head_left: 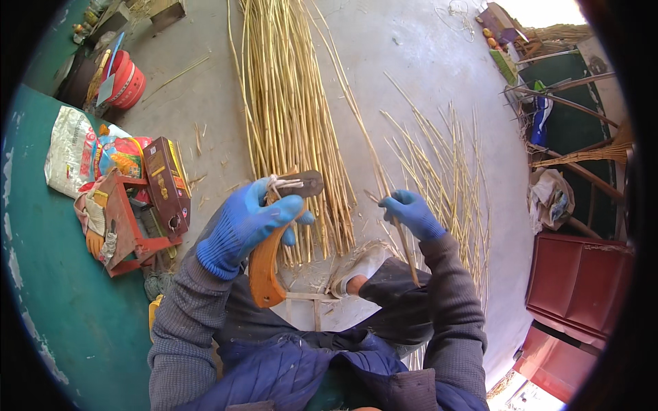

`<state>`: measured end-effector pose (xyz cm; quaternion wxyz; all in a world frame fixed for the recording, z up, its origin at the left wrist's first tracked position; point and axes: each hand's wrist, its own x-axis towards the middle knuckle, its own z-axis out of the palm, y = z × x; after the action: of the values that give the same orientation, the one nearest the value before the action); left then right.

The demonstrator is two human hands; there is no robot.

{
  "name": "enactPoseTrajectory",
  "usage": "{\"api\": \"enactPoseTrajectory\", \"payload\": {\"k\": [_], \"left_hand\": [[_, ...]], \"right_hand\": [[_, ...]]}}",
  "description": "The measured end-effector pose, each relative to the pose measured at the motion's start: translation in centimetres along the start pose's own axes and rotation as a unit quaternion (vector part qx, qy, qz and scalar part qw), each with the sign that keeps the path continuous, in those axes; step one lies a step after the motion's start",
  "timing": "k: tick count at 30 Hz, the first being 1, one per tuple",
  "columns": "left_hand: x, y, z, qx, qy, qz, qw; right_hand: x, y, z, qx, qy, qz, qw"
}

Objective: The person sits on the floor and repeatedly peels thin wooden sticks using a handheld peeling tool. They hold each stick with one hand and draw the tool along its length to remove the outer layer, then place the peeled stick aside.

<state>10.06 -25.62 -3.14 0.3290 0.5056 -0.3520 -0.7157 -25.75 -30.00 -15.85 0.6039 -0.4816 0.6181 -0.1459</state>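
Reed stalk [387,205] slants across the lap, right hand [410,214] clamped on its middle; left hand [243,222] grips the wooden-handled knife [271,253]. Best keep the blade angled away, stalk steadied firmly.

Both hands gloved in blue knit: left hand [243,222], right hand [411,214]. Grey ribbed sleeves behind them; dark blue quilted vest.

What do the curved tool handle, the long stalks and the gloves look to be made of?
The handle looks like smooth orange-brown wood, perhaps varnished, given its slight sheen. The stalks seem to be dry reed or straw: pale yellow, thin, straight. The gloves on the left hand and right hand look like blue knitted fabric.
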Motion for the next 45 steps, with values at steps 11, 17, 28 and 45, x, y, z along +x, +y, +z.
{"api": "enactPoseTrajectory", "payload": {"k": [11, 17, 28, 45], "left_hand": [[0.6, -1.1, 0.1, 0.025, -0.005, 0.11, 0.994], [1.5, -2.0, 0.3, 0.046, -0.01, 0.133, 0.99], [3.9, -4.5, -0.6, 0.063, 0.02, 0.103, 0.992], [-13.0, -6.5, 12.5, 0.205, -0.189, 0.061, 0.958]], "right_hand": [[-28.9, -0.4, -3.5, -0.398, 0.206, -0.111, 0.887], [-42.7, 5.0, -11.5, -0.686, 0.474, -0.125, 0.538], [-69.8, 27.3, -16.1, -0.517, 0.699, 0.277, 0.409], [-34.5, -3.3, -5.7, 0.153, 0.286, -0.228, 0.918]]}}
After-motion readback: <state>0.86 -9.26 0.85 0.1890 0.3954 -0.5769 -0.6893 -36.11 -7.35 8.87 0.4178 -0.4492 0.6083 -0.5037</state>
